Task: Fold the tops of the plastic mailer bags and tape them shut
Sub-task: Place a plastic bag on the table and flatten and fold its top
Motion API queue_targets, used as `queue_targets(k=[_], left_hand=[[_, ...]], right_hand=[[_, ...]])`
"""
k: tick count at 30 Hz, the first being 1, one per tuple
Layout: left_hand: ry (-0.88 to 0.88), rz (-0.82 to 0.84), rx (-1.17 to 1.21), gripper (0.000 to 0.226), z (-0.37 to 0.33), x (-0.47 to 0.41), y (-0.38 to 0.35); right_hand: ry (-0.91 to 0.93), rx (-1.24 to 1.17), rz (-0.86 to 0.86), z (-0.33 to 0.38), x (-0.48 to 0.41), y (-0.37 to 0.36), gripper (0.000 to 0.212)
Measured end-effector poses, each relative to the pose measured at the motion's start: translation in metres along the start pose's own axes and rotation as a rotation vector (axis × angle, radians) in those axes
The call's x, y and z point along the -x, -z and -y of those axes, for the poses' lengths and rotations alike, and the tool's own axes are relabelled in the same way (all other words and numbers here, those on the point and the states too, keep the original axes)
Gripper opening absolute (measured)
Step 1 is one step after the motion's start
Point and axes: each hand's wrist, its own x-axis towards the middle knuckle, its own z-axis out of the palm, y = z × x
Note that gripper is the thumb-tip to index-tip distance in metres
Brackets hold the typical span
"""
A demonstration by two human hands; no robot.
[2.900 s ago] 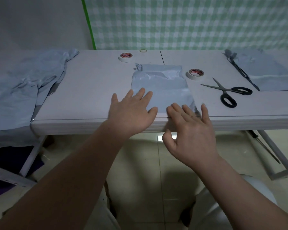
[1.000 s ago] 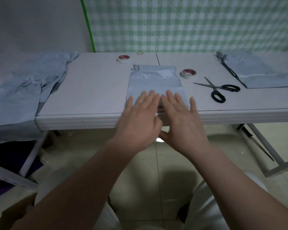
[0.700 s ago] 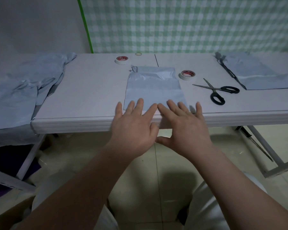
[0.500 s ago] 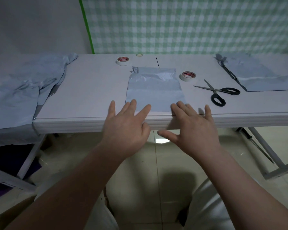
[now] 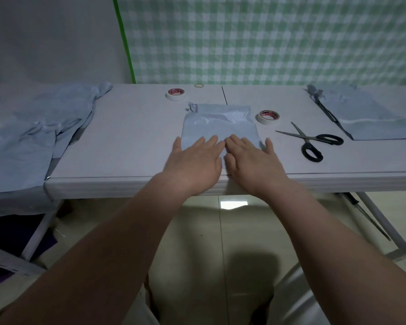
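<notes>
Looking through the head camera, I have both palms on the pale grey-blue plastic mailer bag (image 5: 220, 123), which lies flat at the middle of the table's near half, its near edge hidden under my hands. My left hand (image 5: 195, 164) and right hand (image 5: 249, 160) sit side by side with index fingers almost touching. The fingers are straight and spread, and they press the film without gripping anything.

I judge the bag to be thin, light and limp. It will slide easily on the smooth top and hold creases poorly unless it is pinned. Its far end is wrinkled and glossy, with a small crumpled tab at the left corner, so that is probably the open top. I would pinch it at the two far corners and draw the flap towards me while one palm anchors the body.

A white tape roll with a red core (image 5: 268, 117) waits just beside the bag's right far corner, and another roll (image 5: 175, 94) sits further back on the left. Black-handled steel scissors (image 5: 314, 143) lie to the right.

The white folding table (image 5: 127, 137) carries a heap of similar grey bags (image 5: 33, 137) at its left end and one more bag (image 5: 373, 120) far right. A green-and-white checked cloth (image 5: 267, 38) hangs behind the table, the floor is pale tile, and the light is dim.
</notes>
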Motion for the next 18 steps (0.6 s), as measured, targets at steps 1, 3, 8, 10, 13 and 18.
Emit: queue_targets(k=[1,3,8,10,13,18], left_hand=[[0.01,0.04,0.002,0.051,0.003,0.001,-0.002],[0.028,0.082,-0.009,0.052,0.007,0.0,-0.003],[0.062,0.096,-0.01,0.055,0.014,0.002,-0.001],[0.092,0.1,-0.006,0.06,0.019,0.002,-0.001],[0.136,0.131,-0.017,0.069,0.028,0.001,0.0],[0.179,0.159,-0.018,0.075,0.042,0.003,0.003]], right_hand=[[-0.01,0.009,0.028,-0.003,0.001,0.0,0.049],[-0.021,0.018,0.028,-0.007,0.002,0.0,0.051],[-0.069,0.031,0.048,-0.016,0.003,0.006,0.059],[-0.078,0.032,0.057,-0.018,0.005,0.009,0.061],[-0.081,0.042,0.039,-0.018,0.008,0.012,0.06],[-0.108,0.103,0.017,-0.021,0.008,0.011,0.062]])
